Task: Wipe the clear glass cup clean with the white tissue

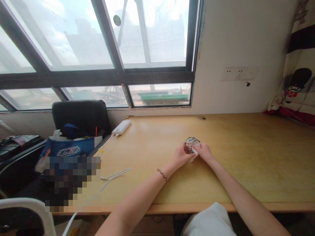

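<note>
Above the middle of the wooden table, both hands meet at a small round object (190, 141) with a shiny, silvery and dark surface. Its exact kind is too small to make out. My left hand (181, 155) is closed around its left side, and a bracelet circles that wrist. From the right, my right hand (204, 152) presses its fingers on a crumpled white piece like tissue (195, 153), which lies against the front of the round object. The fingertips are partly hidden.
A white power bank (121, 127) lies at the table's left edge with a cable plugged in. A white cable (115, 174) curls on the table (258, 164) nearer me. A blue bag (71, 147) rests on a black chair (81, 113) at left. Wall sockets (233, 74) and a curtain (299, 78) are at right.
</note>
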Demonstrator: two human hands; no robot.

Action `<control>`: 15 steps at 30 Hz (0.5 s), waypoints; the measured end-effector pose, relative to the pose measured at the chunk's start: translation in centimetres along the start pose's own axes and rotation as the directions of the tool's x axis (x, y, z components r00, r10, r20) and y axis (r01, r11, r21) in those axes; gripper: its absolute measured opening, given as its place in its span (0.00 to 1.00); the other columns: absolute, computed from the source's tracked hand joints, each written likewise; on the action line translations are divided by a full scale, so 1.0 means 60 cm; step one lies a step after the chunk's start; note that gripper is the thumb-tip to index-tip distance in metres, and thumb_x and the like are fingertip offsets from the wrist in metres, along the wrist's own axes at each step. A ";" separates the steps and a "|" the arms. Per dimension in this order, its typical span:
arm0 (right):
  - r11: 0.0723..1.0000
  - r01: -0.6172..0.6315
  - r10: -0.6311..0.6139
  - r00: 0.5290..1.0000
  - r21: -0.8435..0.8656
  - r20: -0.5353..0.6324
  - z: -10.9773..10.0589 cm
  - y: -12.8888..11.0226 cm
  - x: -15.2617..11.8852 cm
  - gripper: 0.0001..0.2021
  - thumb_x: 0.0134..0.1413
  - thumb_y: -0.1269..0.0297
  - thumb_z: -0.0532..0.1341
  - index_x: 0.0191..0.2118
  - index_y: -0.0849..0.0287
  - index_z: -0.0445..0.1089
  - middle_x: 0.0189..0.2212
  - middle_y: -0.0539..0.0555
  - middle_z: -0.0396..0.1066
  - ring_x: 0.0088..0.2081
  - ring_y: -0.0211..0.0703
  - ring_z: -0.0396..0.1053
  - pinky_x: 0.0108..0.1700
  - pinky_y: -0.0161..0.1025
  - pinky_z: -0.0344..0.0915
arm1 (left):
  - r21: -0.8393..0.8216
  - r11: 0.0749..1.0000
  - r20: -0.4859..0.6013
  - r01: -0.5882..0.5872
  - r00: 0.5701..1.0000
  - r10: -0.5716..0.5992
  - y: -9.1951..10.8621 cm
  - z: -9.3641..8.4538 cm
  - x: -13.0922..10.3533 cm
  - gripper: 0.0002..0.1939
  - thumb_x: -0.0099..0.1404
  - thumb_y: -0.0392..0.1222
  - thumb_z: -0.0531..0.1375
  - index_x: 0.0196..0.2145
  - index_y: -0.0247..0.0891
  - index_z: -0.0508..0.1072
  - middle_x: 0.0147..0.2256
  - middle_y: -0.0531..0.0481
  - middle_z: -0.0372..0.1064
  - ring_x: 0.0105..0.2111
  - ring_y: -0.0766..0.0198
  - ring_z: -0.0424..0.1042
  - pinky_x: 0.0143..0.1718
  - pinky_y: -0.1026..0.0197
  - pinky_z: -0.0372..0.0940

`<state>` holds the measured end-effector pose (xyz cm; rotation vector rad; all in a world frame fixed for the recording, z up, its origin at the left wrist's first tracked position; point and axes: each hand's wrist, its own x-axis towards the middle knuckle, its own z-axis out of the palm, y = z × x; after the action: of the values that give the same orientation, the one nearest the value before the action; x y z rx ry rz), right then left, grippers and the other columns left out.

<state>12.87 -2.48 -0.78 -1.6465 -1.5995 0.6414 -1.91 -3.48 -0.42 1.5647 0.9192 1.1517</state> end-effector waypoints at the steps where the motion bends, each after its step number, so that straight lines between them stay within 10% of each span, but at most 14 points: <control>1: 0.998 0.007 -0.010 0.999 -0.062 -0.043 0.000 -0.002 -0.001 0.16 0.46 0.55 0.54 0.25 0.64 0.68 0.20 0.55 0.70 0.23 0.41 0.66 0.24 0.32 0.57 | 0.018 1.000 0.016 -0.011 1.000 0.010 0.002 0.000 -0.002 0.29 0.41 0.39 0.66 0.42 0.35 0.64 0.34 0.48 0.69 0.32 0.63 0.69 0.34 0.62 0.65; 10: 0.976 0.165 -0.201 0.936 -0.145 -0.290 -0.007 -0.011 -0.016 0.21 0.50 0.50 0.48 0.26 0.62 0.67 0.17 0.53 0.66 0.21 0.39 0.62 0.24 0.32 0.54 | -0.089 0.995 0.055 -0.050 0.997 0.055 0.001 0.002 0.001 0.28 0.43 0.41 0.66 0.43 0.34 0.64 0.35 0.45 0.69 0.35 0.61 0.69 0.36 0.61 0.65; 15: 0.920 -0.061 0.044 0.998 0.387 0.050 0.002 -0.002 -0.010 0.20 0.42 0.49 0.56 0.29 0.64 0.70 0.20 0.52 0.69 0.20 0.38 0.63 0.21 0.32 0.57 | -0.169 0.985 -0.003 -0.021 1.000 0.021 -0.002 -0.003 0.007 0.28 0.42 0.40 0.66 0.42 0.32 0.64 0.34 0.45 0.70 0.34 0.62 0.69 0.37 0.60 0.64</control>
<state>12.64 -3.07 -0.82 -1.3896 -1.3515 0.9586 -1.96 -3.00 -0.39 1.4399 0.7860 1.2128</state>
